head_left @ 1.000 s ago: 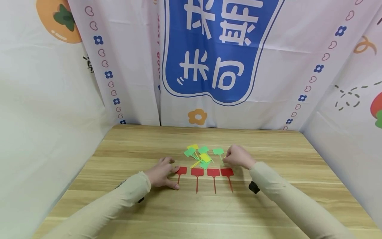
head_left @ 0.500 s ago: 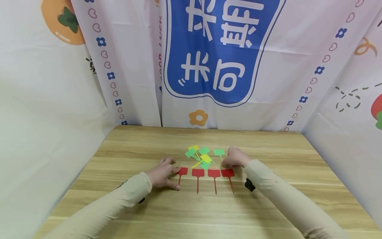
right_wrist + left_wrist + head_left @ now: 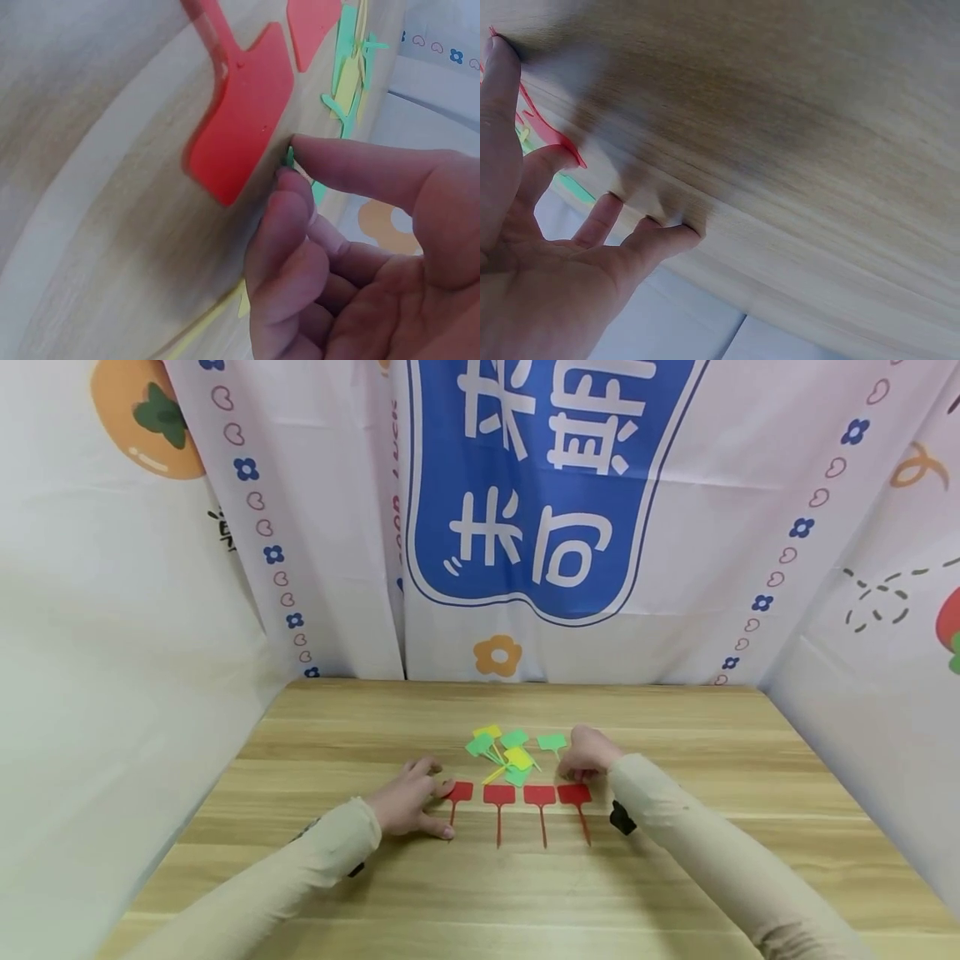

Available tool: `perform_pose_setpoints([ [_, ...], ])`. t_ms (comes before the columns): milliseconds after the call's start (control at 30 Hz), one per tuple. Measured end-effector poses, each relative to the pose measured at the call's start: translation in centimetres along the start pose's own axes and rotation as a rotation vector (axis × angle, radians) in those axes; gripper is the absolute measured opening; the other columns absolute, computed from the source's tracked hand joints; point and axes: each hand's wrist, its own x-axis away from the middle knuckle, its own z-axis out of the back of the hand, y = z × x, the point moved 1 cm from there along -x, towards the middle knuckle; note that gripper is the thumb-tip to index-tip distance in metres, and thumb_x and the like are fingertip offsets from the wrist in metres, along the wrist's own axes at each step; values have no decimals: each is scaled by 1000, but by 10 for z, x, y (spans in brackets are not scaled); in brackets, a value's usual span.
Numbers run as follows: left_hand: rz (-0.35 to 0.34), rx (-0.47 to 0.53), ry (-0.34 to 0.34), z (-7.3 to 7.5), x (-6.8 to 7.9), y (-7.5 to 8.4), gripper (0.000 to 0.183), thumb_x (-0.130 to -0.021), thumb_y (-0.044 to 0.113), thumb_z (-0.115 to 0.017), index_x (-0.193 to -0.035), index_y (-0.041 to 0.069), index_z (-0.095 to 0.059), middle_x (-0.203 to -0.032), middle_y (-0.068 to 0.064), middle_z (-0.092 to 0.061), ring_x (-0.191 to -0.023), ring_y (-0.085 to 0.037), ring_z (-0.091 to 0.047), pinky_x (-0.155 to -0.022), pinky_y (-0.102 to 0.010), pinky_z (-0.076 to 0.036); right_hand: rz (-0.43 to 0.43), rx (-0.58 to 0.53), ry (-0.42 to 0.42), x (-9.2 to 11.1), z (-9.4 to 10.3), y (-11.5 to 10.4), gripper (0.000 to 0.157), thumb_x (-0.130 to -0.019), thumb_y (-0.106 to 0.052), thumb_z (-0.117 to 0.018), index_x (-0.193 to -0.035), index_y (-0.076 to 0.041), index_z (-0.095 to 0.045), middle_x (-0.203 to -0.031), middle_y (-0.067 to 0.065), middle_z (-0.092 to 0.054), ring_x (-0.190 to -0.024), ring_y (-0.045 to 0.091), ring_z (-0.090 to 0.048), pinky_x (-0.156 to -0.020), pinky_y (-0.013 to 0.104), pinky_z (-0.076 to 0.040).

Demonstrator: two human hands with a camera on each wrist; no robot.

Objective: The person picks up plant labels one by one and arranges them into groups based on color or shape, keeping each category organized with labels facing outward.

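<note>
My left hand (image 3: 408, 800) rests at the left end of a row of red plant labels (image 3: 498, 794). Its index finger touches the head of the leftmost label (image 3: 547, 133), while the thumb lies at that label's stem tip; the other fingers are spread on the table. Above the row's right end, my right hand (image 3: 591, 753) pinches the stem of a green plant label (image 3: 552, 742) between thumb and finger. Only the green stem end (image 3: 289, 156) shows at the fingertips in the right wrist view. Below that hand lies a yellow label (image 3: 206, 321), partly hidden.
Green and yellow labels lie in an overlapping pile (image 3: 516, 758) behind the red row. The wooden table (image 3: 480, 893) runs back to a printed cloth (image 3: 337, 610), with white cloth walls at both sides.
My right hand has moved slightly left and down, and its fingers now cover the lower part of the green label's stem. The left hand has stayed on the leftmost red label.
</note>
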Motion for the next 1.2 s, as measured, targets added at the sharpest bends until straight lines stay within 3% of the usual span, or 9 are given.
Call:
perform_pose_setpoints([
  [200,-5,9,7,1,1,1,82,-75,49,-82,-135,0,-56,-145,-26,-35,-128,-50,-32,-101,-58,-36,-37,11,-17,4,3,-5,10,-74,4,-69,-65,4,-66,-54,7,-57,-42,12,-46,-38,22,-38],
  [567,5,-12,1,1,1,2,82,-74,50,-82,-135,1,-57,-145,-25,-36,-127,-48,-35,-100,-56,-37,-92,35,-60,5,5,-10,11,-77,2,-70,-67,2,-66,-56,6,-57,-44,12,-46,-44,23,-39],
  [833,-9,-17,12,3,0,1,82,-74,49,-83,-134,0,-57,-144,-27,-36,-127,-50,-34,-100,-58,-37,-101,-81,-48,4,5,-6,18,-78,-1,-74,-63,-1,-64,-53,3,-51,-42,10,-43,-42,22,-33],
  [1000,-8,-15,7,2,0,0,82,-75,49,-82,-134,0,-57,-144,-26,-37,-126,-49,-34,-100,-57,-38,-124,-99,-54,2,6,-2,22,-78,-4,-76,-60,-4,-64,-52,2,-50,-42,9,-40,-40,21,-30],
  [1200,-4,-16,-1,2,0,2,82,-75,49,-82,-135,0,-56,-144,-25,-37,-127,-48,-34,-100,-57,-37,-79,-164,-35,-4,5,3,25,-77,-10,-77,-57,-4,-64,-52,2,-52,-43,9,-40,-40,21,-30],
])
